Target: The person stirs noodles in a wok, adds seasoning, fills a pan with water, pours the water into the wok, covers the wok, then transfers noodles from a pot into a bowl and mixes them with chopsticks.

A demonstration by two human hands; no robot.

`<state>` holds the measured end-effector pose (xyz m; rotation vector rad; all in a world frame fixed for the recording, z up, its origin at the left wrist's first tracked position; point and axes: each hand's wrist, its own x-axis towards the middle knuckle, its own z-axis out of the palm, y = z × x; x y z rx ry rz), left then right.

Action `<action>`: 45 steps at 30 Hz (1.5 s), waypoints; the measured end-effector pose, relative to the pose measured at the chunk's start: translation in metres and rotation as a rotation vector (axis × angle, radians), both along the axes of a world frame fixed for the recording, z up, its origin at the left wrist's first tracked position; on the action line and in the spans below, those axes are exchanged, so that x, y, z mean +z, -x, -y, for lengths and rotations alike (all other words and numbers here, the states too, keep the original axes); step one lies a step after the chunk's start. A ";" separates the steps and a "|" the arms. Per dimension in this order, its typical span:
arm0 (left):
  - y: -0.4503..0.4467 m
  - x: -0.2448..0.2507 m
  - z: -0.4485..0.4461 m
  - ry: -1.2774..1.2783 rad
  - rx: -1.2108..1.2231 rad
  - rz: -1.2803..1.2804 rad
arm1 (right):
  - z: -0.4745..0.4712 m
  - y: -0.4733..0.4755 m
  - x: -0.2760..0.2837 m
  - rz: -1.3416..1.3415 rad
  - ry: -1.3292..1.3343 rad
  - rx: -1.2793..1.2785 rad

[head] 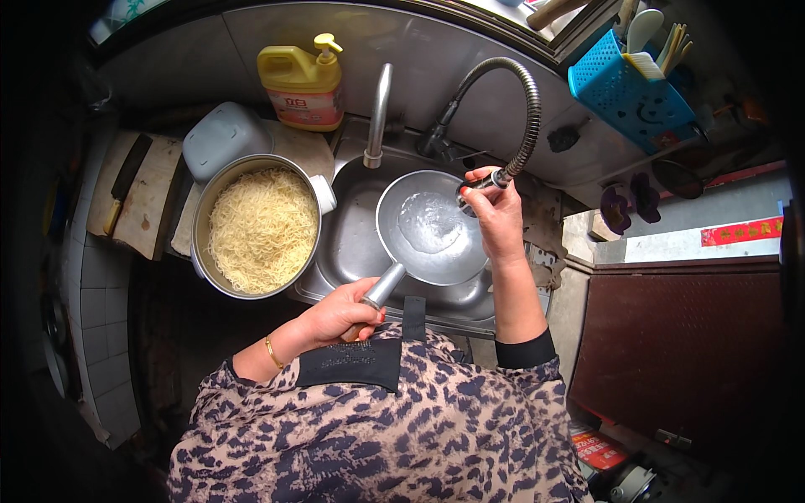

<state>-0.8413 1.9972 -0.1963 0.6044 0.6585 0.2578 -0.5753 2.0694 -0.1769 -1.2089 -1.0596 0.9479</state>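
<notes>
My left hand (349,311) grips the handle of a metal wok (402,210), which I hold over the stainless steel sink (343,242). Some clear water (434,220) lies in the wok's bowl. Between the fingers of my right hand (494,217) is the spout head (483,183) of a flexible spring-neck faucet (533,113), tipped towards the wok's right rim. Left of the sink stands a large round pot (202,267) full of pale shredded food (264,229), perhaps potato or thin noodles.
A second spout (379,116) rises behind the sink. A yellow detergent jug (302,88) and a grey plastic basin (220,141) stand at the back left. On a wooden board (148,195) lies a knife (129,170). A blue utensil basket (629,94) hangs at the right.
</notes>
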 end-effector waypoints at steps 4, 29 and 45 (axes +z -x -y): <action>-0.001 0.004 0.000 -0.015 0.011 -0.004 | 0.006 -0.006 0.001 -0.012 0.004 0.060; -0.006 0.004 -0.011 0.040 -0.016 0.043 | 0.057 -0.063 -0.096 0.141 0.289 -0.151; -0.043 -0.017 -0.037 -0.007 -0.004 0.024 | 0.064 -0.051 -0.069 0.128 0.237 -0.224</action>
